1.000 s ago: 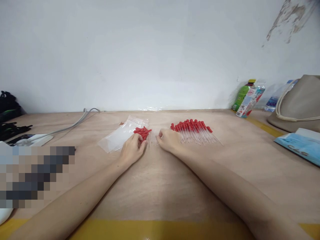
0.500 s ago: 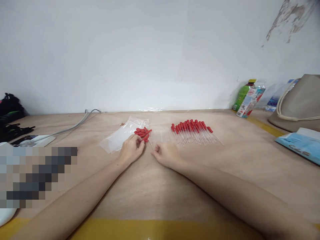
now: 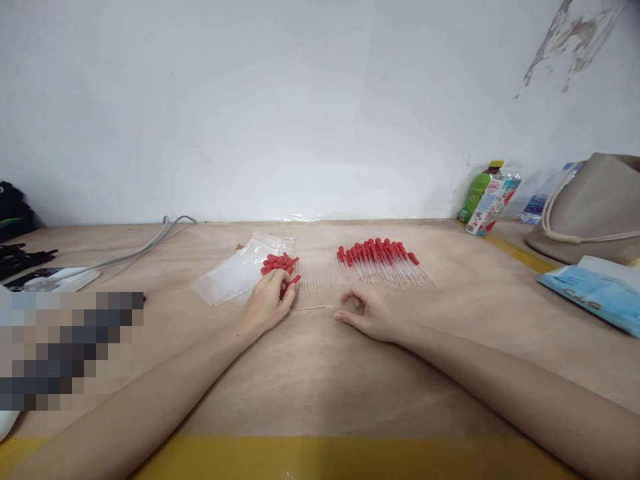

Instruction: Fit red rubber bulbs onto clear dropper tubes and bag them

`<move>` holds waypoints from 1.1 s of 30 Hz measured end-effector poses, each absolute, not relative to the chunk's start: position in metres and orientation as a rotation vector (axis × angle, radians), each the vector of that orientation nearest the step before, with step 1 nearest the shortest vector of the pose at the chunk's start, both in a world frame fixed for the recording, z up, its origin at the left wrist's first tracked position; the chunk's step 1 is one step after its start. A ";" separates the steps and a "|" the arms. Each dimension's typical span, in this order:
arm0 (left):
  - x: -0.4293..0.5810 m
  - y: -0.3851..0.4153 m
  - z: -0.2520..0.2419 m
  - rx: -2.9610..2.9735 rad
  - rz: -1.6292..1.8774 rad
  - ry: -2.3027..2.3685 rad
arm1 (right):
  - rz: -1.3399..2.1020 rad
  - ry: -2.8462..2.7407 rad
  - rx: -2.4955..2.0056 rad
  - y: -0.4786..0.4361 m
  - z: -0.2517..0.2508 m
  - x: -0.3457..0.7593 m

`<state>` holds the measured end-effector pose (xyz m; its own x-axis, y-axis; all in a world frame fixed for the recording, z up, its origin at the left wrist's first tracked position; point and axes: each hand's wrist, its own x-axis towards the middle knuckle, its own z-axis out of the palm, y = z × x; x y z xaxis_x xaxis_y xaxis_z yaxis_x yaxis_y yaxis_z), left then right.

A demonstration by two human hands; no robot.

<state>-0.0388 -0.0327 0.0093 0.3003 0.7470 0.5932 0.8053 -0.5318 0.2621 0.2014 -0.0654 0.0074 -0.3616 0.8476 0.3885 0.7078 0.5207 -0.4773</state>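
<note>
My left hand (image 3: 271,301) rests at the pile of red rubber dropper bulbs (image 3: 276,262), its fingers closed around one red bulb (image 3: 291,285) that pokes out past the fingertips. A thin clear dropper tube (image 3: 314,308) lies crosswise on the table, its left end close to my left thumb. Near its right end is my right hand (image 3: 373,312), thumb and fingers apart with nothing between them. Behind the single tube, several bare clear tubes (image 3: 315,272) lie side by side. To their right is a row of droppers with red bulbs fitted (image 3: 379,257).
A clear zip bag (image 3: 220,280) lies under and left of the bulbs. Grey cables (image 3: 145,247) run along the left. At the right stand a green bottle (image 3: 477,193), a carton (image 3: 484,210) and a beige bag (image 3: 585,207), with a blue packet (image 3: 595,293) nearer.
My right hand has moved right and its fingers have opened. A clear tube now lies crosswise between my hands. My left hand stays by the bulbs with one bulb showing at its fingers.
</note>
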 end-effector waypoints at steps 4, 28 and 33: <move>-0.041 -0.032 0.010 -2.458 -1.092 -1.454 | 0.282 -2.246 -1.102 -0.061 0.009 0.168; -0.023 -0.047 0.016 -2.810 -1.103 -1.078 | 0.078 -2.122 -1.012 -0.058 0.003 0.192; -0.020 -0.049 0.016 -2.859 -1.146 -1.147 | 0.017 -2.160 -0.975 -0.061 0.007 0.192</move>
<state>-0.0200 -0.0487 0.0157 0.5158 0.6544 0.5529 0.5534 -0.7472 0.3680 0.1920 -0.0612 0.0071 -0.4264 0.6486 0.6305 0.6389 0.7094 -0.2977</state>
